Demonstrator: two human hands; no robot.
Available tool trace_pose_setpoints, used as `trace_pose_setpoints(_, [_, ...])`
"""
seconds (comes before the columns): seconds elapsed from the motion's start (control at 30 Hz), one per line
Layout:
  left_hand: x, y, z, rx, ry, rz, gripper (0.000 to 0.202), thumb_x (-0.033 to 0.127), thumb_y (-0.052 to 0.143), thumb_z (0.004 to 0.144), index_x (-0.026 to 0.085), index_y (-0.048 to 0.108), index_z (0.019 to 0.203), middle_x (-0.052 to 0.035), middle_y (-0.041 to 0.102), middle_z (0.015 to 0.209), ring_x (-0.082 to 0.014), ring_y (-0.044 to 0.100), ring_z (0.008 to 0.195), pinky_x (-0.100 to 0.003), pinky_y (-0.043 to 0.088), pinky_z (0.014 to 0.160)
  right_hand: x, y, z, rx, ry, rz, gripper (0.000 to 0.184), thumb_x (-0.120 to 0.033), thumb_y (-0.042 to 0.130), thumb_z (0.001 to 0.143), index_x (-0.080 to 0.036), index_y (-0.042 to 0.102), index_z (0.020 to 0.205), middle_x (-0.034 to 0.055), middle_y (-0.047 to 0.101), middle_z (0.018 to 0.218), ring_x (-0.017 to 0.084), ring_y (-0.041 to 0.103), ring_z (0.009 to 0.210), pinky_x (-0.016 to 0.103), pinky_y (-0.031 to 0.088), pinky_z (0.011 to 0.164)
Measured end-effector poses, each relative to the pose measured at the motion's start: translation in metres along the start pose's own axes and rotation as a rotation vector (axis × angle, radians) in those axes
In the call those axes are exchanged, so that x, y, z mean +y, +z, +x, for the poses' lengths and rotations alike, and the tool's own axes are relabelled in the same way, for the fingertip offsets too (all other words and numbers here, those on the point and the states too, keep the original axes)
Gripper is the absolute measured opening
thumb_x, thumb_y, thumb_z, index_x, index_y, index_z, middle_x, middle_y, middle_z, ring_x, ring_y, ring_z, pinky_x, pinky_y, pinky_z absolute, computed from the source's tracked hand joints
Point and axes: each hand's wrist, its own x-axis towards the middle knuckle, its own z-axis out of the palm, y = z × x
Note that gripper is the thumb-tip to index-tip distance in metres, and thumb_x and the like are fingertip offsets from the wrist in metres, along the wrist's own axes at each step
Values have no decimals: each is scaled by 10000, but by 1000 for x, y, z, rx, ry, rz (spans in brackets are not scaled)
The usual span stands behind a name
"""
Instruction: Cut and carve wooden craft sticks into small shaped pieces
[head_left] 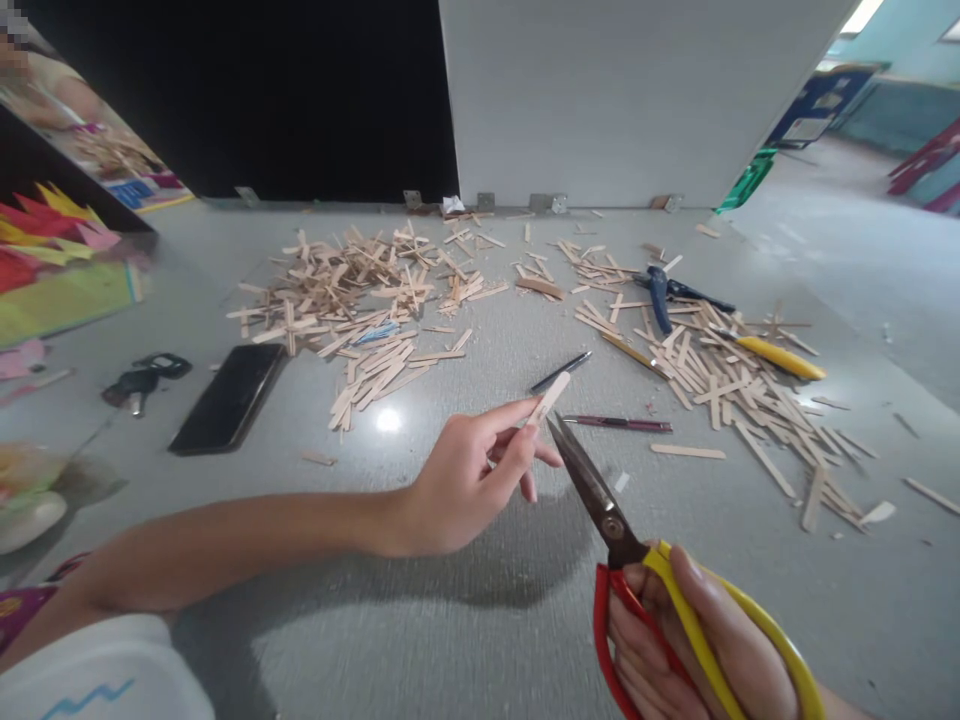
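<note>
Between the thumb and fingers of my left hand (476,470) is a short wooden craft stick (553,396), its rounded end pointing up and away from me. My right hand (675,640) is wrapped round the red and yellow handles of a pair of scissors (600,495). The scissor blades are nearly together, and their tips lie close to the lower end of the stick; I cannot tell whether they touch it. Just beyond my left hand lie a dark pen (561,371) and a maroon pen (619,424). A single loose stick (688,452) rests to the right.
Heaps of cut sticks lie at the left (360,280) and right (780,420). Blue-handled pliers (660,295) and a yellow-handled tool (780,356) rest on the right heap. A phone (229,400) and keys (146,380) are at left. A black and white panel (585,100) stands behind.
</note>
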Motion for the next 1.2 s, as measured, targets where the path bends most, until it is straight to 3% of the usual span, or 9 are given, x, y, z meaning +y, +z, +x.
trace_pose_setpoints(0.23, [0,1,-2,51,90,134,475,272,480,1083,75,619,1492,-90,844,868,-120,723,544,-159,492,418,7,-1,0,8,-24,-23,811,-978,348,909,-230,480,626,-96,320,352,52,264,286,229,227,373])
trace_pose_setpoints(0.47, [-6,1,-7,119,206,277,485,230,500,1064,36,600,1497,-67,841,841,-94,700,504,-135,475,401,9,1,-5,-8,-21,31,718,-903,540,903,-220,503,682,-99,381,400,42,284,311,223,208,396])
trace_pose_setpoints(0.63, [-12,3,-10,147,294,422,431,220,501,1068,62,635,1446,-19,795,727,-92,674,491,-137,473,428,13,-3,-7,42,3,7,740,-926,495,906,-226,491,669,-91,375,428,48,288,331,228,209,396])
trace_pose_setpoints(0.77, [-16,6,-12,154,335,460,407,255,490,1094,105,617,1451,21,744,649,-98,626,444,-171,503,477,11,-1,-11,126,58,-85,734,-933,521,892,-235,458,674,-77,407,498,60,325,402,224,282,438])
trace_pose_setpoints(0.93, [-10,6,-15,44,216,274,418,342,413,1131,112,544,1454,-40,780,748,-171,744,646,-241,569,587,5,4,-16,253,72,-93,708,-857,733,812,-260,368,706,-87,414,555,67,341,462,206,321,461])
trace_pose_setpoints(1.07, [-2,1,-9,5,47,30,375,399,424,1130,121,573,1333,-117,806,934,-169,740,675,-242,547,553,8,-5,-18,192,25,-208,645,-796,551,990,-252,418,671,-95,381,464,59,281,379,208,239,386])
trace_pose_setpoints(1.2, [5,-5,0,-119,-80,-139,394,415,444,1123,116,607,1321,-149,795,1042,-152,735,633,-221,498,477,8,-8,-18,183,-48,-332,633,-749,456,1060,-239,460,685,-84,428,467,53,305,371,212,205,375])
